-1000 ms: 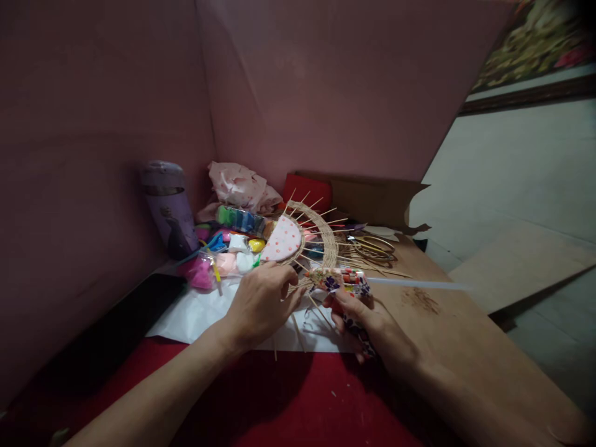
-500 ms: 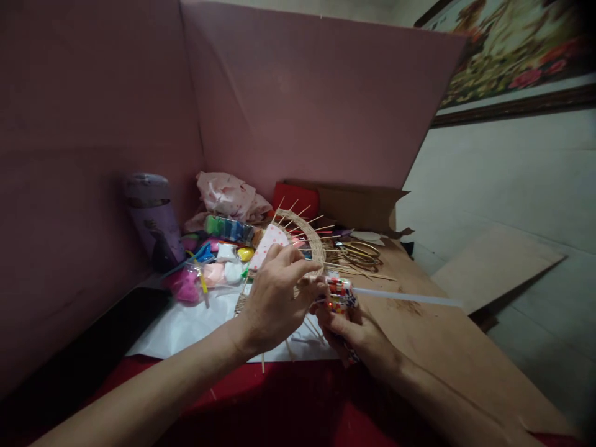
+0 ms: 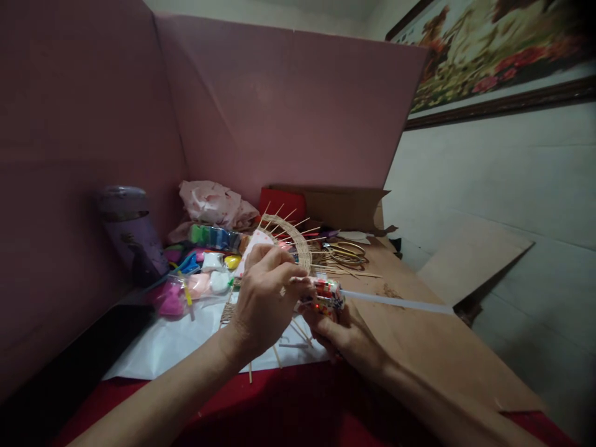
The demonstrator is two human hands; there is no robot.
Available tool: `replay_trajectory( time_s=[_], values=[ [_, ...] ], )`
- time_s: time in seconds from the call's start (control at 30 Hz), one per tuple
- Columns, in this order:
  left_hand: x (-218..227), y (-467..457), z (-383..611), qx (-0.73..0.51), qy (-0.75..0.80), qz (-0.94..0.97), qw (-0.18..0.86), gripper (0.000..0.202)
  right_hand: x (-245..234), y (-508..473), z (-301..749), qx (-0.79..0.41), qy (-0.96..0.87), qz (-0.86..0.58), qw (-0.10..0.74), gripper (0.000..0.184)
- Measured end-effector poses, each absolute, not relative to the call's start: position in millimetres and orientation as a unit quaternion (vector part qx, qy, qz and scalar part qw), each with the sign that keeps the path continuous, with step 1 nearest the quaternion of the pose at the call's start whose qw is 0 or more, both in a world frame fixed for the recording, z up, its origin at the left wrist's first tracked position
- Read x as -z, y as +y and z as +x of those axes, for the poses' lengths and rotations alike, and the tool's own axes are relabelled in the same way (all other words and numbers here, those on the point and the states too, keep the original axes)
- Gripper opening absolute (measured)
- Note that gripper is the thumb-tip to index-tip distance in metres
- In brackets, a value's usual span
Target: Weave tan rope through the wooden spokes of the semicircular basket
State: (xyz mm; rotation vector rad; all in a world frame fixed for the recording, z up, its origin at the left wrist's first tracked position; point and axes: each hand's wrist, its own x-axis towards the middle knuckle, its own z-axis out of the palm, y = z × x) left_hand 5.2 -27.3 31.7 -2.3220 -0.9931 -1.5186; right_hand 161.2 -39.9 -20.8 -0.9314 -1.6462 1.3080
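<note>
Gripping glue gun (image 3: 329, 294), pink lump (image 3: 169, 303) in bag (image 3: 176, 284)

The weave (image 3: 305, 253) is a tan twine ring with thin pale sticks (image 3: 250, 373) running through it like spokes, their tips jutting past the outer edge. At its middle sits 1 cloth piece (image 3: 256, 241), white with pinkish-red dots. The left hand (image 3: 267, 298) covers much of the near side; below it, several stick ends poke out, and 1 strip of twine shows at its left.

The glue gun (image 3: 329, 295), brightly patterned, lies in the right hand's (image 3: 338, 329) grip, with 1 red light glowing. Its nozzle is hidden; 1 long whitish glue stick (image 3: 395, 300) extends rightward from its back.
</note>
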Motion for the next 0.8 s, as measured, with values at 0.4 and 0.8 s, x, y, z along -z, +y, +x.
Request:
replay_trajectory(
  time_s=[0.4, 0.8],
  values=[
    [-26, -33, -8, 0.501, -0.305, -0.805, 0.093, 0.009, 17, -43, 160, -0.447, -0.697, -0.379, 0.412, 0.017],
    [-16, -42, -9, 0.534, -0.306, -0.771, 0.161, 0.013, 18, -39, 161, -0.544, -0.626, -0.392, 0.398, 0.034]
  ],
)
